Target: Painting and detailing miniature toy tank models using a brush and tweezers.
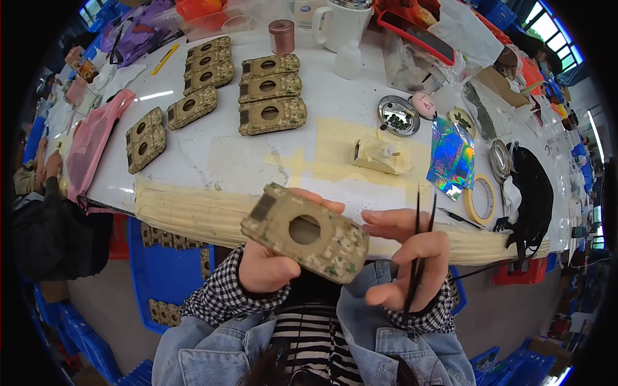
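Observation:
My left hand (265, 270) grips a camouflage-patterned toy tank hull (336, 249) by its near left end, thumb on the near edge and fingers behind it. The hull is tilted, its upper face with a round hole turned up. Just to its right, my right hand (421, 257) has a pair of black tweezers (413, 289) between its fingers, the two thin legs pointing up and away from the hull. My right fingertips are close to the hull's right end; a gap shows between them.
Similar hulls (273, 117) stand in groups across the table. A round metal dish (398, 128) holds small green bits. Nearby are a tape-covered block (378, 157), shiny holographic sheets (449, 157), a masking tape roll (473, 204) and a white mug (344, 29). A blue tray (158, 276) sits below the table edge.

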A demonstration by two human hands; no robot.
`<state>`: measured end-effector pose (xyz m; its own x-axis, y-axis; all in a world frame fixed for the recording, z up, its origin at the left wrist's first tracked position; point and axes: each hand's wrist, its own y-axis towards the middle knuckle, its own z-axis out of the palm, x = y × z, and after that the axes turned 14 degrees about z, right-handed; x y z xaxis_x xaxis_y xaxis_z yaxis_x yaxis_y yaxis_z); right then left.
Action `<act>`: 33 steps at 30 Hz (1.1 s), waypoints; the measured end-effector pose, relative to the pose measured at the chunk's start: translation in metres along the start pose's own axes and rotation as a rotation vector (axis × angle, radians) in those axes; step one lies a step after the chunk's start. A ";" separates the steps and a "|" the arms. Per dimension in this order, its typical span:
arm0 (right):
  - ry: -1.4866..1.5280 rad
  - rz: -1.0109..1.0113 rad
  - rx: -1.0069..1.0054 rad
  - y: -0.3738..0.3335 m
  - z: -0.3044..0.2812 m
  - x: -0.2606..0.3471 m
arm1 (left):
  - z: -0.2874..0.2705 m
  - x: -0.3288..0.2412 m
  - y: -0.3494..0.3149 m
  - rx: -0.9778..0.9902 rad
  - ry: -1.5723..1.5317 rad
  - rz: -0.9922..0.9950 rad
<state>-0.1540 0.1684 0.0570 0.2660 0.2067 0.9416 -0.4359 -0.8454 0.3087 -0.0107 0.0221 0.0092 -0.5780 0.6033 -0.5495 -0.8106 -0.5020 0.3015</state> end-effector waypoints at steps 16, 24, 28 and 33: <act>-0.899 -0.053 -0.384 0.057 -0.050 -0.023 | -0.022 -0.017 0.037 -0.195 -0.575 0.095; -0.921 -0.112 -0.336 0.064 -0.050 -0.031 | -0.016 -0.010 0.024 -0.129 -0.653 0.015; -0.902 -0.119 -0.344 0.065 -0.049 -0.034 | -0.010 -0.004 0.020 -0.152 -0.631 -0.044; -0.868 -0.165 -0.424 0.063 -0.049 -0.023 | -0.005 0.000 0.020 -0.160 -0.523 -0.132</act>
<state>-0.2298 0.1345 0.0610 0.8172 -0.2717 0.5083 -0.5644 -0.5560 0.6102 -0.0266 0.0095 0.0114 -0.4750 0.8740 -0.1024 -0.8785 -0.4644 0.1119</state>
